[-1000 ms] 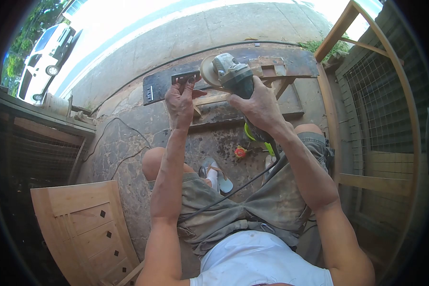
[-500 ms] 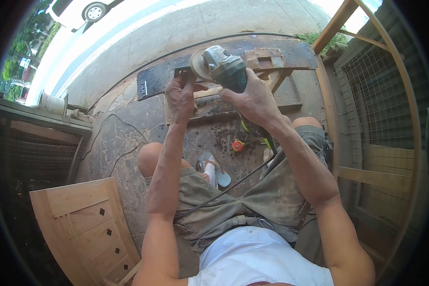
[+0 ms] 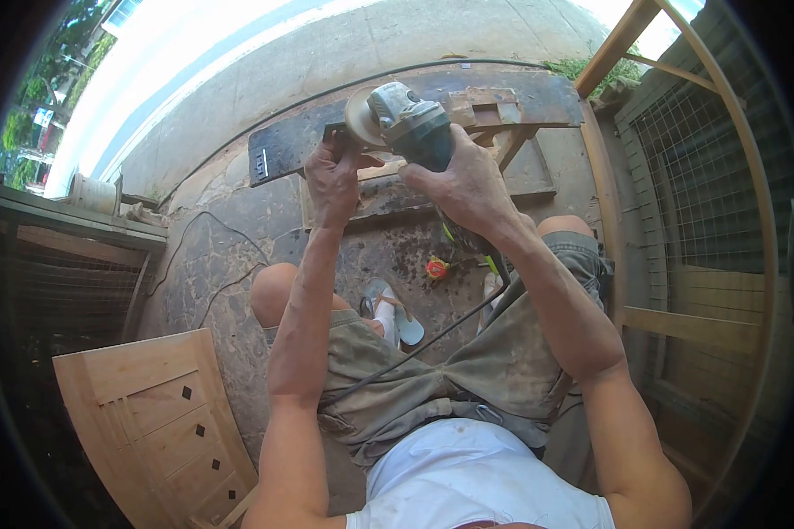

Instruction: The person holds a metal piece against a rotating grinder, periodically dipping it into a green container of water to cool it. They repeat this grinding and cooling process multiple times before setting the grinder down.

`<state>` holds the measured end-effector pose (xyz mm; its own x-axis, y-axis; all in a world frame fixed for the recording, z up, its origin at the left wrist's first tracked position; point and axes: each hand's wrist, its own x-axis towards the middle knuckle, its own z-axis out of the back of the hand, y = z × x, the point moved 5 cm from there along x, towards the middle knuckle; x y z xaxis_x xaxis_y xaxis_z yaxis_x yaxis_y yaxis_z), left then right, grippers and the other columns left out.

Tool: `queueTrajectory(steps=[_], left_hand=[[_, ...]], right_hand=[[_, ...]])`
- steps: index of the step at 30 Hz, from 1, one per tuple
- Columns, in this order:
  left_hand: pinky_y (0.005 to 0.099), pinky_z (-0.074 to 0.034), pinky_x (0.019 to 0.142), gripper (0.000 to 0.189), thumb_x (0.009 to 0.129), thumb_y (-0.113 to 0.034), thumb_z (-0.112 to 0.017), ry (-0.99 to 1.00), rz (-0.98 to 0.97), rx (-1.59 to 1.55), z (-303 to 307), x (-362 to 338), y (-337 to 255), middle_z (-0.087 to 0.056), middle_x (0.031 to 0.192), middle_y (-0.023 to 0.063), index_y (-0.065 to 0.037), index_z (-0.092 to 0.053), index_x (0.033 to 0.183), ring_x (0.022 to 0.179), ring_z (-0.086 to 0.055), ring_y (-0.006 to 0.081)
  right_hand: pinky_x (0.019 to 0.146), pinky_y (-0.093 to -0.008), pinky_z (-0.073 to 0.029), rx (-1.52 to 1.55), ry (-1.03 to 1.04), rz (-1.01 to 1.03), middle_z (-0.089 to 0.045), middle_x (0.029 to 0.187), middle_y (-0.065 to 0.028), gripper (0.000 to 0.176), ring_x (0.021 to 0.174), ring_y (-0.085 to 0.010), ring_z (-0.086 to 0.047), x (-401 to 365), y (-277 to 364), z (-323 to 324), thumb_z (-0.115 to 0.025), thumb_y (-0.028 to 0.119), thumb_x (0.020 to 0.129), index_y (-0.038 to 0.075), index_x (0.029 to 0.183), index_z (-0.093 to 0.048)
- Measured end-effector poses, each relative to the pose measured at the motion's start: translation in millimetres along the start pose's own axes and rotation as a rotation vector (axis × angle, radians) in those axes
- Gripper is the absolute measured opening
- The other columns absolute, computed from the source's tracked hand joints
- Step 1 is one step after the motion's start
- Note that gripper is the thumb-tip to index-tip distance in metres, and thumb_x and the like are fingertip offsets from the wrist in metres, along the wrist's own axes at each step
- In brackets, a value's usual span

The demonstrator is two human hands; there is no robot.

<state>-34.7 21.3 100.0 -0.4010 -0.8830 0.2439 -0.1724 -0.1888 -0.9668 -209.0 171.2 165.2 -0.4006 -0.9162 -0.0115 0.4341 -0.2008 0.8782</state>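
Grinder [image 3: 410, 123] nudged left; right hand [image 3: 468, 185] grip clenched on it, left hand [image 3: 333, 176] grip clamping metal bar [image 3: 332, 133].

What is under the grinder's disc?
A small dark metal piece held in the left hand, above a dark plate. The disc covers the piece's end, so the contact point is hidden.

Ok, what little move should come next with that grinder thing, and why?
Probably ease the tan disc of the grey-green angle grinder onto the small dark metal strip: the left hand pinches that strip right beside the disc, and the right hand grips the grinder's body.
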Motion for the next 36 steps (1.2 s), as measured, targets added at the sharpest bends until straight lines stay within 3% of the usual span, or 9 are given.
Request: queueTrajectory(steps=[9,15,24,30,36], left_hand=[[0.0310,-0.064,0.074,0.021,0.112,-0.015,-0.072,-0.025,0.047,0.103,3.2,-1.4,-8.6,-0.084,0.103,0.0095,0.001,-0.078,0.124,0.079,-0.082,0.0190],[0.0302,-0.064,0.078,0.026,0.115,-0.022,-0.069,0.014,0.024,0.029,2.1,0.3,-1.4,-0.084,0.107,0.0099,0.001,-0.078,0.125,0.083,-0.082,0.0194],[0.0305,-0.063,0.079,0.025,0.113,-0.020,-0.071,-0.007,0.053,0.168,5.3,-1.6,-11.1,-0.085,0.112,0.0094,-0.001,-0.076,0.129,0.084,-0.082,0.0185],[0.0300,-0.066,0.075,0.024,0.110,-0.021,-0.075,-0.057,0.055,0.025,9.1,1.1,-12.3,-0.085,0.116,0.0114,-0.002,-0.077,0.125,0.079,-0.082,0.0193],[0.0308,-0.066,0.072,0.028,0.112,-0.020,-0.072,-0.043,0.073,0.063,13.8,3.0,-12.9,-0.084,0.120,0.0144,0.000,-0.074,0.131,0.081,-0.082,0.0203]], right_hand=[[0.095,-0.0488,-0.061,0.008,-0.017,0.004,-0.079,0.105,-0.0289,0.073,0.100,-0.0407,-0.080,1.8,-7.2,-0.3,-0.082,0.041,0.087,-0.012,0.133,-0.062],[0.094,-0.0491,-0.061,0.007,0.015,-0.019,-0.078,0.105,-0.0291,0.073,0.100,-0.0419,-0.080,-0.2,1.1,-0.9,-0.082,0.042,0.086,-0.011,0.132,-0.062],[0.094,-0.0492,-0.061,-0.027,-0.006,-0.024,-0.078,0.103,-0.0283,0.074,0.098,-0.0416,-0.079,2.1,-8.9,2.7,-0.081,0.043,0.086,-0.013,0.130,-0.062],[0.094,-0.0491,-0.061,-0.067,-0.022,-0.056,-0.079,0.103,-0.0292,0.072,0.099,-0.0418,-0.080,4.3,-13.2,11.1,-0.081,0.043,0.087,-0.012,0.129,-0.063],[0.094,-0.0500,-0.062,-0.063,-0.062,-0.012,-0.079,0.106,-0.0314,0.070,0.100,-0.0427,-0.080,5.8,-17.2,13.2,-0.083,0.041,0.088,-0.012,0.128,-0.063]])
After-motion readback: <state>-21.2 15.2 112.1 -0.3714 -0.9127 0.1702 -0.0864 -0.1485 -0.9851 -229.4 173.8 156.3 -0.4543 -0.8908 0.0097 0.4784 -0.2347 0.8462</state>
